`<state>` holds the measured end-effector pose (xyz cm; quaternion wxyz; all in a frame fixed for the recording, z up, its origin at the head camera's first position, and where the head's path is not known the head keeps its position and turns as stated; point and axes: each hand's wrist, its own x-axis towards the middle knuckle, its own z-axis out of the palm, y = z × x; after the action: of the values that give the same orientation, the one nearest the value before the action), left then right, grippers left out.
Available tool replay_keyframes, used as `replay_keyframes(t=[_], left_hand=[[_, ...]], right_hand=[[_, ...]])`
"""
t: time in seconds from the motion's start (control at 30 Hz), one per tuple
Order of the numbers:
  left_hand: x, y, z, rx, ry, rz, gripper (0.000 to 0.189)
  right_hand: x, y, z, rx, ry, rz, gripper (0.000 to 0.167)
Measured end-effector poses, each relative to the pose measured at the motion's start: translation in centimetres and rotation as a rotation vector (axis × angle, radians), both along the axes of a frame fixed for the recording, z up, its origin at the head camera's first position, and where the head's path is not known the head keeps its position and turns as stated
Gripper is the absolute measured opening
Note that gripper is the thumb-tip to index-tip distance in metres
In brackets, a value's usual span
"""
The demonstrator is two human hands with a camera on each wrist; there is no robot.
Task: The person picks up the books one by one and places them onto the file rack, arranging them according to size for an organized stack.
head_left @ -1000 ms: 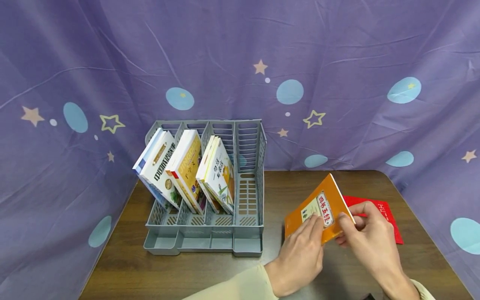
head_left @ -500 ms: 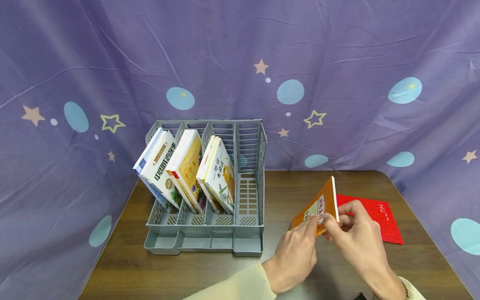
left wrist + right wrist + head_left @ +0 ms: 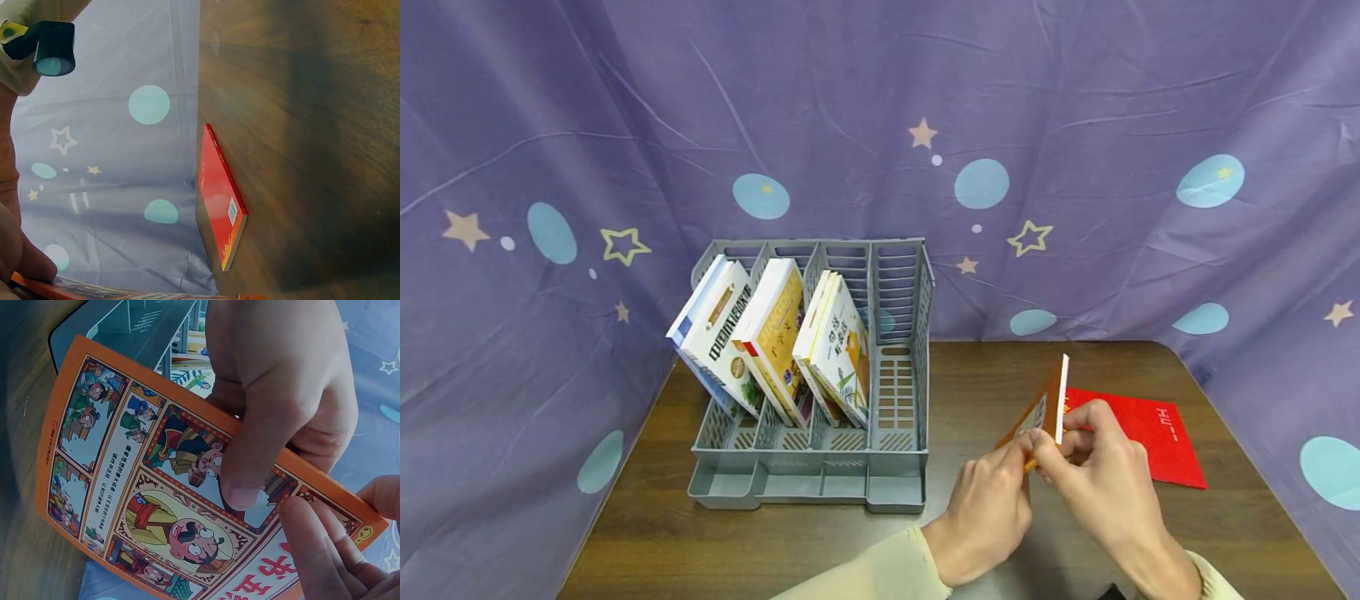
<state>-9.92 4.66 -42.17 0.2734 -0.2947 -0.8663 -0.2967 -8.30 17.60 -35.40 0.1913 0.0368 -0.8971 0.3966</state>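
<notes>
A thin orange book (image 3: 1051,404), tilted with its white page edge toward the back right, is held above the table between both hands. My left hand (image 3: 988,510) pinches its lower near edge, and the thumb lies on the picture cover in the right wrist view. Fingers and thumb of my right hand (image 3: 1105,479) grip the book's near right corner. Its cartoon panels and large red characters show on the orange cover (image 3: 94,469) in the right wrist view. Just the book's edge (image 3: 94,289) shows low in the left wrist view.
A red book (image 3: 1157,437) lies flat on the wooden table (image 3: 775,550) behind the right hand. To the left stands a grey slotted book rack (image 3: 808,477); its three left slots hold leaning books (image 3: 842,358). A purple patterned curtain (image 3: 880,83) hangs behind.
The orange book has turned until its cover is nearly edge-on to the head view. My right hand has moved left with it, toward the left hand, uncovering more of the red book.
</notes>
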Motion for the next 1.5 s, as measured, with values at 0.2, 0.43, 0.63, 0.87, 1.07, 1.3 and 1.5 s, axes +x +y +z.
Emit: replay_keyframes(t=[0.2, 0.43, 0.63, 0.87, 1.07, 1.3, 1.5], left_hand=[[-0.1, 0.0, 0.1, -0.008, 0.012, 0.022, 0.030], [-0.2, 0.0, 0.2, -0.001, 0.009, 0.047, 0.019], [-0.5, -0.6, 0.3, 0.130, -0.075, 0.031, 0.024], [-0.7, -1.7, 0.6, 0.218, -0.150, -0.026, 0.025], [-0.9, -3.0, 1.3, 0.295, -0.165, -0.039, 0.019], [-0.8, -4.7, 2.6, 0.398, -0.237, -0.041, 0.015], [-0.5, -6.3, 3.6, 0.452, -0.255, -0.038, 0.013]], right_hand=[[-0.2, -0.3, -0.1, 0.048, 0.064, 0.004, 0.031], [-0.2, -0.7, -0.1, 0.056, 0.100, 0.023, 0.031], [-0.2, -0.4, 0.1, 0.008, 0.137, 0.079, 0.026], [-0.4, 0.6, 0.2, 0.017, 0.123, 0.063, 0.020], [-1.1, 1.9, 0.0, 0.029, 0.114, 0.054, 0.022], [-1.9, 3.9, -0.4, 0.063, 0.097, -0.013, 0.020], [-2.8, 6.0, -1.2, 0.089, 0.029, -0.083, 0.022]])
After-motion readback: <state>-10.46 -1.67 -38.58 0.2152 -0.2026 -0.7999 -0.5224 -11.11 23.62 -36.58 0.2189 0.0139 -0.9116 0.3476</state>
